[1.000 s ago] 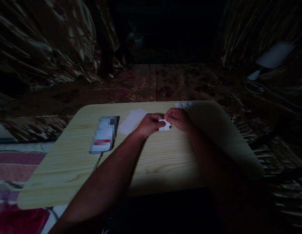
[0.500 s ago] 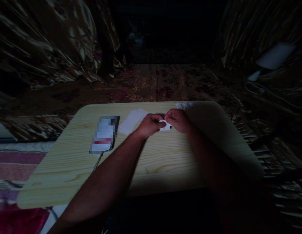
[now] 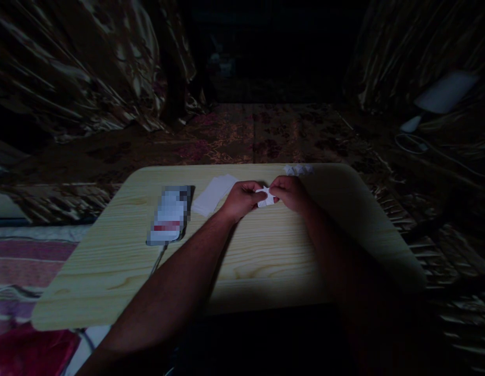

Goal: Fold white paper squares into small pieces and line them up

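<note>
Between my two hands is a small white folded paper (image 3: 267, 198) with pointed corners, held over the wooden table (image 3: 261, 256). My left hand (image 3: 243, 199) pinches its left side, thumb on top. My right hand (image 3: 290, 192) grips its right edge between thumb and fingers. Just left of my left hand lies a stack of white paper sheets (image 3: 213, 196). Several small white folded paper pieces (image 3: 299, 169) sit in a row at the table's far edge, beyond my right hand. The finer folds are too small to make out.
A phone (image 3: 169, 214), partly blurred out, lies on the table's left with a cable (image 3: 159, 258) running toward me. Patterned cloth (image 3: 242, 133) covers the surface behind the table. A white lamp (image 3: 446, 94) stands at the right, and curtains hang at both sides.
My right fingers have shifted slightly down along the folded paper, which now shows a pointed tip at its top. The view has moved a little. Both hands still hold the paper.
</note>
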